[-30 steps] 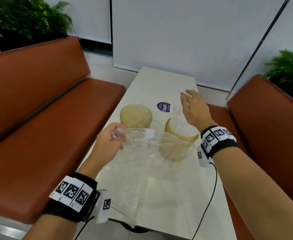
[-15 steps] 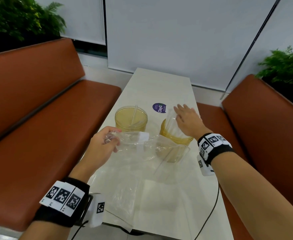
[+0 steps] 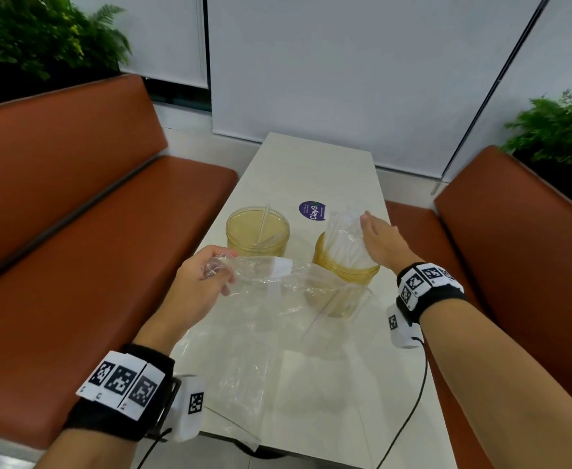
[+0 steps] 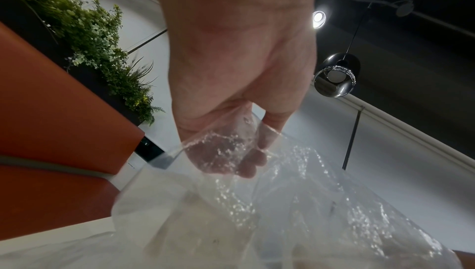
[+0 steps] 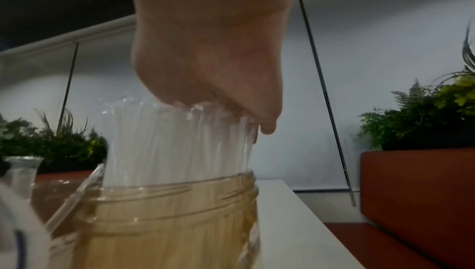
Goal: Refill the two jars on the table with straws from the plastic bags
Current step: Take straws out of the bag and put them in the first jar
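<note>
On the white table [image 3: 311,170] stand two amber jars: the right jar [image 3: 345,270] packed with clear straws [image 3: 343,238], the left jar [image 3: 257,231] holding one. Her right hand [image 3: 384,243] rests flat on the straw tops; her left hand [image 3: 198,287] clutches one crumpled plastic bag [image 3: 277,279].

Bare forearms w/ black wristbands [image 3: 447,292], white square-code tags, white cam pods, thin black cables [image 3: 416,394].

A café or restaurant booth is suggested by rust-brown padded leatherette benches [image 3: 74,204] at 9 and 3 o'clock flanking a narrow white rectangular table [image 3: 298,170].
</note>
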The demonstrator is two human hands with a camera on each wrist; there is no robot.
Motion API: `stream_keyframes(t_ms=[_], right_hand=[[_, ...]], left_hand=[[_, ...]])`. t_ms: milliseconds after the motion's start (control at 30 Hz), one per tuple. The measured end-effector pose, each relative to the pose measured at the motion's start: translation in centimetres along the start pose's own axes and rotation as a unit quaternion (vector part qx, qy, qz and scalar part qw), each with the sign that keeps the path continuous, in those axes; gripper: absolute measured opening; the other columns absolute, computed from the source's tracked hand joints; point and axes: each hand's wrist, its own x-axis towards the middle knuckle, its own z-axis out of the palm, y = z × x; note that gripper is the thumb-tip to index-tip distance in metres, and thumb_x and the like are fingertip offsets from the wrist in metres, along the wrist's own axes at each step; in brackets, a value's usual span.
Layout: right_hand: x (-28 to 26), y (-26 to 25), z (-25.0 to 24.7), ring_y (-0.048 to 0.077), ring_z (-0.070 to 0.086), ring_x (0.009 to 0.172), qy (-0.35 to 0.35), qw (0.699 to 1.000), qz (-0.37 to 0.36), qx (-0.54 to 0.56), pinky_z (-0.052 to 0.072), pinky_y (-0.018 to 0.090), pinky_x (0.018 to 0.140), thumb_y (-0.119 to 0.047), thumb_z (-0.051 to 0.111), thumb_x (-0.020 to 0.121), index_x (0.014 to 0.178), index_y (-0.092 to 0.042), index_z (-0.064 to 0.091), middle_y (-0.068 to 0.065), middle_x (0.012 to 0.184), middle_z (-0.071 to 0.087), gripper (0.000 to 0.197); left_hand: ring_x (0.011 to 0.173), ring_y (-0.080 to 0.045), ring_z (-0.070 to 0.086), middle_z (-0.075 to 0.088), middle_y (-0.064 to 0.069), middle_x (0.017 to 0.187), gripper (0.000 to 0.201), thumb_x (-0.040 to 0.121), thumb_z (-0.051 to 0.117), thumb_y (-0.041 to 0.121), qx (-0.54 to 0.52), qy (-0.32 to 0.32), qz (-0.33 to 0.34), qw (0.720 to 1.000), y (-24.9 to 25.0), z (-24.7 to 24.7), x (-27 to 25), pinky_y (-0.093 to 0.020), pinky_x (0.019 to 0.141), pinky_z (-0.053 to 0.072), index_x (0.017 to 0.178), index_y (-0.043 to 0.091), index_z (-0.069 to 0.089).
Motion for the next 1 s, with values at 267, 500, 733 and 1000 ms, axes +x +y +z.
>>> stream_keyframes(t_ms=[267,500,733,1000], right_hand=[[0.3,-2.5,1.4,0.024,0.011,0.156,-0.012,0.978,-0.169,-0.122,0.008,0.045,0.126,-0.043,0.021,0.109,0.159,-0.021,0.024,0.006,0.168,0.017,0.055],[-1.7,-7.0,-2.4,0.025,0.035,0.145,0.047,0.977,-0.200,-0.058,0.022,0.043,0.121,-0.056,0.036,0.103,0.143,-0.023,0.054,0.006,0.154,0.045,0.055],[-9.5,-11.7,-3.3,0.010,0.061,0.103,-0.156,0.957,-0.243,-0.013,0.050,0.032,0.094,-0.059,0.081,0.071,0.135,-0.037,0.054,-0.009,0.111,0.067,0.073],[-12.1,-6.9,-4.4,0.012,0.068,0.085,-0.091,0.948,-0.194,0.234,0.049,0.019,0.087,-0.012,0.060,0.100,0.112,-0.015,0.067,-0.004,0.081,0.071,0.014]], left_hand=[[0.070,-0.017,0.062,0.071,-0.009,0.087,0.028,0.095,0.055,0.002,-0.013,-0.005,-0.003,1.000,0.2,0.2,-0.3,-0.034,0.061,0.046,0.107,0.024,0.067],[0.075,-0.018,0.064,0.070,-0.010,0.093,0.024,0.098,0.049,0.003,-0.012,-0.016,0.002,1.000,1.1,0.8,-0.4,-0.034,0.064,0.046,0.107,0.020,0.063],[0.071,-0.012,0.064,0.067,-0.015,0.100,0.027,0.100,0.050,0.009,-0.054,-0.031,0.061,0.996,4.2,1.8,-0.3,-0.016,0.057,0.046,0.122,0.024,0.052],[0.089,-0.014,0.065,0.069,-0.002,0.102,0.025,0.104,0.049,0.035,0.002,0.056,0.104,0.993,2.2,-2.8,-1.2,-0.026,0.074,0.052,0.125,0.024,0.057]])
